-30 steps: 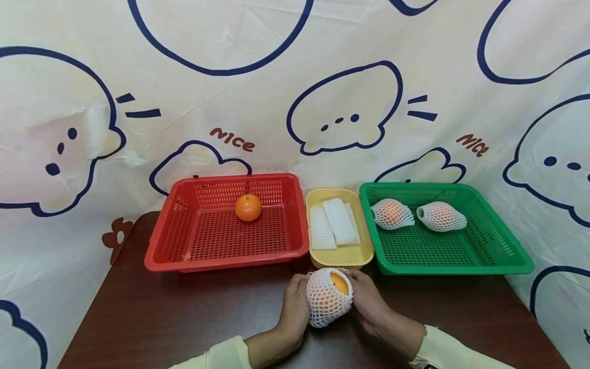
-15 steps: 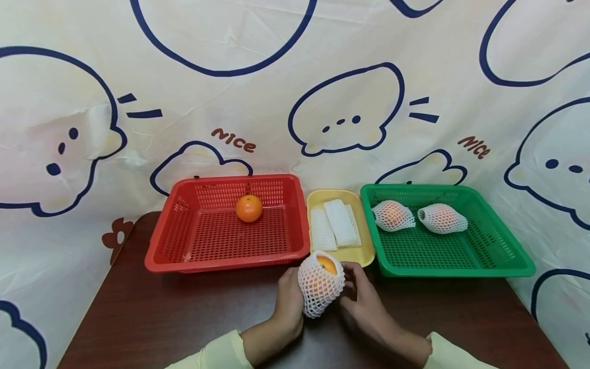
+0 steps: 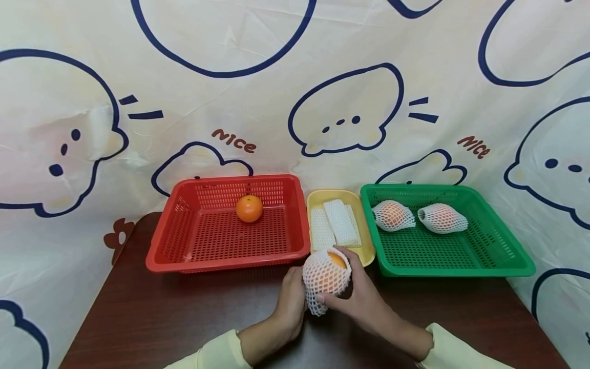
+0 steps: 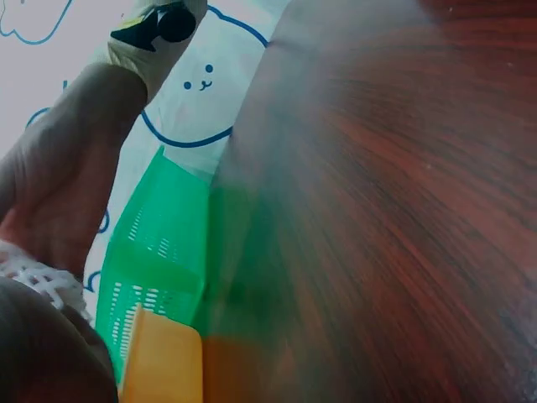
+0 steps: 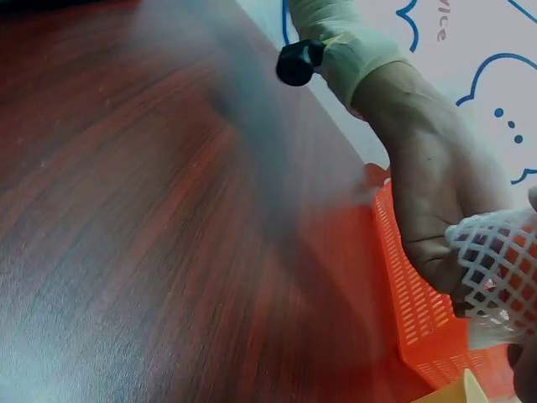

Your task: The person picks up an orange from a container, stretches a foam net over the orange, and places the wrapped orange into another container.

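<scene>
An orange in a white foam net sleeve [image 3: 324, 277] is held above the dark table, its bare top showing at the sleeve's upper right opening. My left hand [image 3: 290, 302] grips it from the left side. Around its right side curls my right hand [image 3: 361, 297], thumb across the front of the netting and fingers at the top rim. In the right wrist view the net sleeve [image 5: 499, 260] covers the fruit between both hands, its lower end loose. Only a sliver of netting [image 4: 46, 281] shows in the left wrist view.
A red basket [image 3: 228, 261] at the back left contains one bare orange [image 3: 249, 208]. Beside it, a yellow tray [image 3: 366, 251] holds several flat foam sleeves [image 3: 341, 223]. Two net-wrapped fruits [image 3: 393, 215] lie in the green basket [image 3: 461, 271] at the right.
The wrapped orange has risen and shifted slightly toward the tray. My right hand let loose of its side, then took hold again with the thumb across the front.
</scene>
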A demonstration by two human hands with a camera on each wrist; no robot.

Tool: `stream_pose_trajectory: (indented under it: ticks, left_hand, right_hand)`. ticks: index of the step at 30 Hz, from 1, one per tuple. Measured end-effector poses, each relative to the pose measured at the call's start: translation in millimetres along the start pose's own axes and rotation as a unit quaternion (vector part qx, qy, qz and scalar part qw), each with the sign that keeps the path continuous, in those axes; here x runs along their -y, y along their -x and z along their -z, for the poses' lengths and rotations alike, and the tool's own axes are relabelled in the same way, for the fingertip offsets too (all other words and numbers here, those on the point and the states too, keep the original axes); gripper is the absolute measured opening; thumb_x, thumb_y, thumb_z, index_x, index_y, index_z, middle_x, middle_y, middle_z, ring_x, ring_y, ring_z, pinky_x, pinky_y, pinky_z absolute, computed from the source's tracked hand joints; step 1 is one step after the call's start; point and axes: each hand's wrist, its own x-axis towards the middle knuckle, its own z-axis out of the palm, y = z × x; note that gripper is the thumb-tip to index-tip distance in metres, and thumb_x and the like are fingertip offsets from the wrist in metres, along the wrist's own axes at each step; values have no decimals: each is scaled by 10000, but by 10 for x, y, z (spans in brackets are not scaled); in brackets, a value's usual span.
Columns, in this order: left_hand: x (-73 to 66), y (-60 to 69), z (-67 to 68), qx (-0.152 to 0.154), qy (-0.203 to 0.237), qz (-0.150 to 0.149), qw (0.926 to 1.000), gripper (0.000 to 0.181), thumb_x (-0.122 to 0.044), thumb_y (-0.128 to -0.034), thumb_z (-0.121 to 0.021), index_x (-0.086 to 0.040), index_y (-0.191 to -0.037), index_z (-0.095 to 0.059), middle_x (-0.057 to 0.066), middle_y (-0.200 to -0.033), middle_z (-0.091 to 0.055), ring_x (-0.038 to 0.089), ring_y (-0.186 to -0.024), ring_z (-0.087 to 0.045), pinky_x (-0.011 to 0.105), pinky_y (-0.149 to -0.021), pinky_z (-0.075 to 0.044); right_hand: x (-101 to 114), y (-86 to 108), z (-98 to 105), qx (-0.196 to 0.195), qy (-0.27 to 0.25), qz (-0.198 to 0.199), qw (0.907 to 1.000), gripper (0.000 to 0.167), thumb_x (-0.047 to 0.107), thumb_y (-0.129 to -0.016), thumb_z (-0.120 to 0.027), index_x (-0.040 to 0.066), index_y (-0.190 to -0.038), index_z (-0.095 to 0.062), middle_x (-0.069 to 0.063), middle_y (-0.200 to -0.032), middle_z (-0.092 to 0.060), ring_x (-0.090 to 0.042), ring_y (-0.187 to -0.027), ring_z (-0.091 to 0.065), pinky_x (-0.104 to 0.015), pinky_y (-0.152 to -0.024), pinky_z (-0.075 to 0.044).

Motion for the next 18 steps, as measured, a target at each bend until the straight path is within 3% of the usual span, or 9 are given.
stream_pose_trajectory:
  ticks: [4,7,9,12,15,18]
  left_hand:
    - [-55,53,-8,-228,-515,-21,9984,229,-209,-1044,-366,-37,-1150,-475,102,-1129,-535,212,-1052,-531,299,-880,-435]
    - [-141,130,-7,-517,-814,-325,9948,289,-196,-1040,-427,-5,-1257,-412,153,-1246,-488,232,-1145,-486,319,-926,-392]
    - [-224,168,15,-519,-919,-628,9924,312,-178,-1035,-447,13,-1282,-465,156,-1248,-561,216,-1112,-541,336,-939,-420]
    - [-346,196,65,-301,-970,-1161,9880,322,-164,-1034,-467,8,-1290,-560,139,-1292,-613,199,-1166,-556,371,-1020,-413]
    - [-441,197,127,124,-1052,-1578,9818,362,-188,-1040,-494,-14,-1347,-573,148,-1356,-615,240,-1264,-551,393,-1086,-403]
    - [-505,195,180,650,-1102,-1655,9779,438,-214,-1020,-565,-49,-1425,-537,157,-1408,-583,271,-1301,-541,371,-1080,-429]
  right_hand:
    - [38,-34,35,-17,-629,-188,9978,855,201,-826,-864,109,-1499,-345,-155,-1446,-494,-276,-1274,-523,-226,-1025,-462]
    - [77,-47,83,35,-1022,-326,9942,837,197,-846,-849,76,-1490,-329,-177,-1433,-481,-281,-1260,-528,-176,-987,-476]
    - [110,-59,118,58,-1121,-466,9926,838,213,-847,-851,82,-1487,-327,-170,-1433,-479,-274,-1253,-529,-163,-985,-477]
    - [154,-76,159,115,-1195,-650,9906,805,228,-861,-840,105,-1479,-341,-155,-1432,-485,-272,-1248,-529,-178,-997,-488]
    - [190,-90,177,209,-1388,-714,9875,774,231,-888,-815,114,-1488,-340,-154,-1444,-478,-280,-1254,-533,-213,-1015,-508]
    - [215,-101,175,270,-1520,-702,9855,754,248,-910,-795,123,-1501,-345,-145,-1465,-464,-271,-1267,-529,-229,-1026,-516]
